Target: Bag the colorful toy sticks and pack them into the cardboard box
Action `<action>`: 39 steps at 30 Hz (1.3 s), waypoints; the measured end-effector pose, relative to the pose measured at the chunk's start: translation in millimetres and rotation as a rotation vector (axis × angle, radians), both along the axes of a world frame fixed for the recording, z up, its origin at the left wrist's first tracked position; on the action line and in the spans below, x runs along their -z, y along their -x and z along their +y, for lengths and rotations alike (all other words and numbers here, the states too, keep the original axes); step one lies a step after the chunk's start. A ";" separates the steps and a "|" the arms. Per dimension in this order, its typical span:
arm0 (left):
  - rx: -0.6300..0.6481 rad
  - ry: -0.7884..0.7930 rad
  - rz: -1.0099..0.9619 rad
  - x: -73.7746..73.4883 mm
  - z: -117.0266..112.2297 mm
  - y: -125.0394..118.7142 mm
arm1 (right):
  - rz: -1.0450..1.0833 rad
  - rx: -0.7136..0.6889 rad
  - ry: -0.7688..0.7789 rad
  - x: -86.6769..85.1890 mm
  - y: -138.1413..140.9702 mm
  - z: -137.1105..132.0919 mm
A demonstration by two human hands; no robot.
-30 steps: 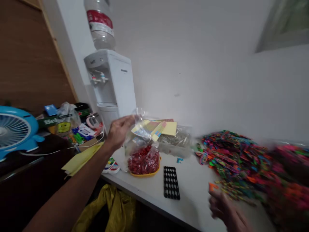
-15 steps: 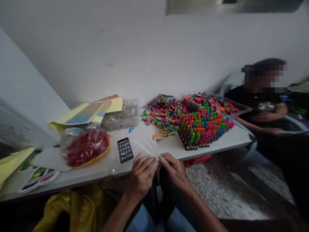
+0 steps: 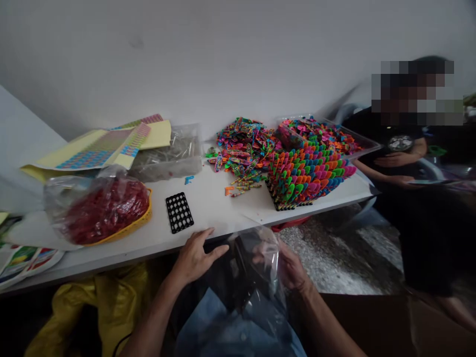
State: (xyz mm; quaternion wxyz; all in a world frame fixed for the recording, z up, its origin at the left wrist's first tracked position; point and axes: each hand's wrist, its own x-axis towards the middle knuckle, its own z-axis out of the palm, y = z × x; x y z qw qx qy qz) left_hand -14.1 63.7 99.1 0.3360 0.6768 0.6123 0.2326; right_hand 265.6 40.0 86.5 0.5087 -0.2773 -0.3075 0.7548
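Note:
A clear plastic bag [image 3: 273, 258] hangs in front of my lap, its side gripped by my right hand [image 3: 293, 267], part of which shows through the film. My left hand [image 3: 194, 259] is empty at the table's front edge, thumb and fingers apart, to the left of the bag. Beyond it lies a flat black tray with rows of holes [image 3: 180, 213]. A small blue toy gun [image 3: 189, 179] and an orange toy gun [image 3: 229, 191] rest farther back on the white table [image 3: 211, 213].
On the left, a yellow basket [image 3: 139, 223] holds bagged red pieces. Behind it are printed sheets [image 3: 89, 148] and a clear bin [image 3: 167, 161]. Colourful small toys [image 3: 245, 144] are heaped at the back, beside a rack of upright colourful pieces [image 3: 308, 173]. A seated person [image 3: 401, 163] is at right.
My hands were together at the table edge and have now moved apart. The clear bag now hangs spread out from my right hand over my lap. The view has shifted.

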 end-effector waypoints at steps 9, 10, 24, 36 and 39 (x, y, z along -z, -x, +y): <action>0.260 0.251 -0.641 3.1 28.3 -40.3 | 0.043 0.039 0.000 -5.7 -5.5 0.9; 0.291 0.270 -0.688 2.5 34.9 -45.6 | 0.027 0.053 0.002 -6.1 -5.2 1.6; 0.262 0.153 -0.385 -40.4 43.3 -27.9 | -0.692 0.062 -0.202 -16.3 -8.8 37.3; -0.050 0.341 -0.515 7.0 -37.1 96.4 | -0.764 0.394 -0.235 -9.5 20.2 78.5; -0.341 0.257 -0.776 20.1 -54.4 96.5 | -0.831 0.412 -0.242 -1.9 26.1 88.9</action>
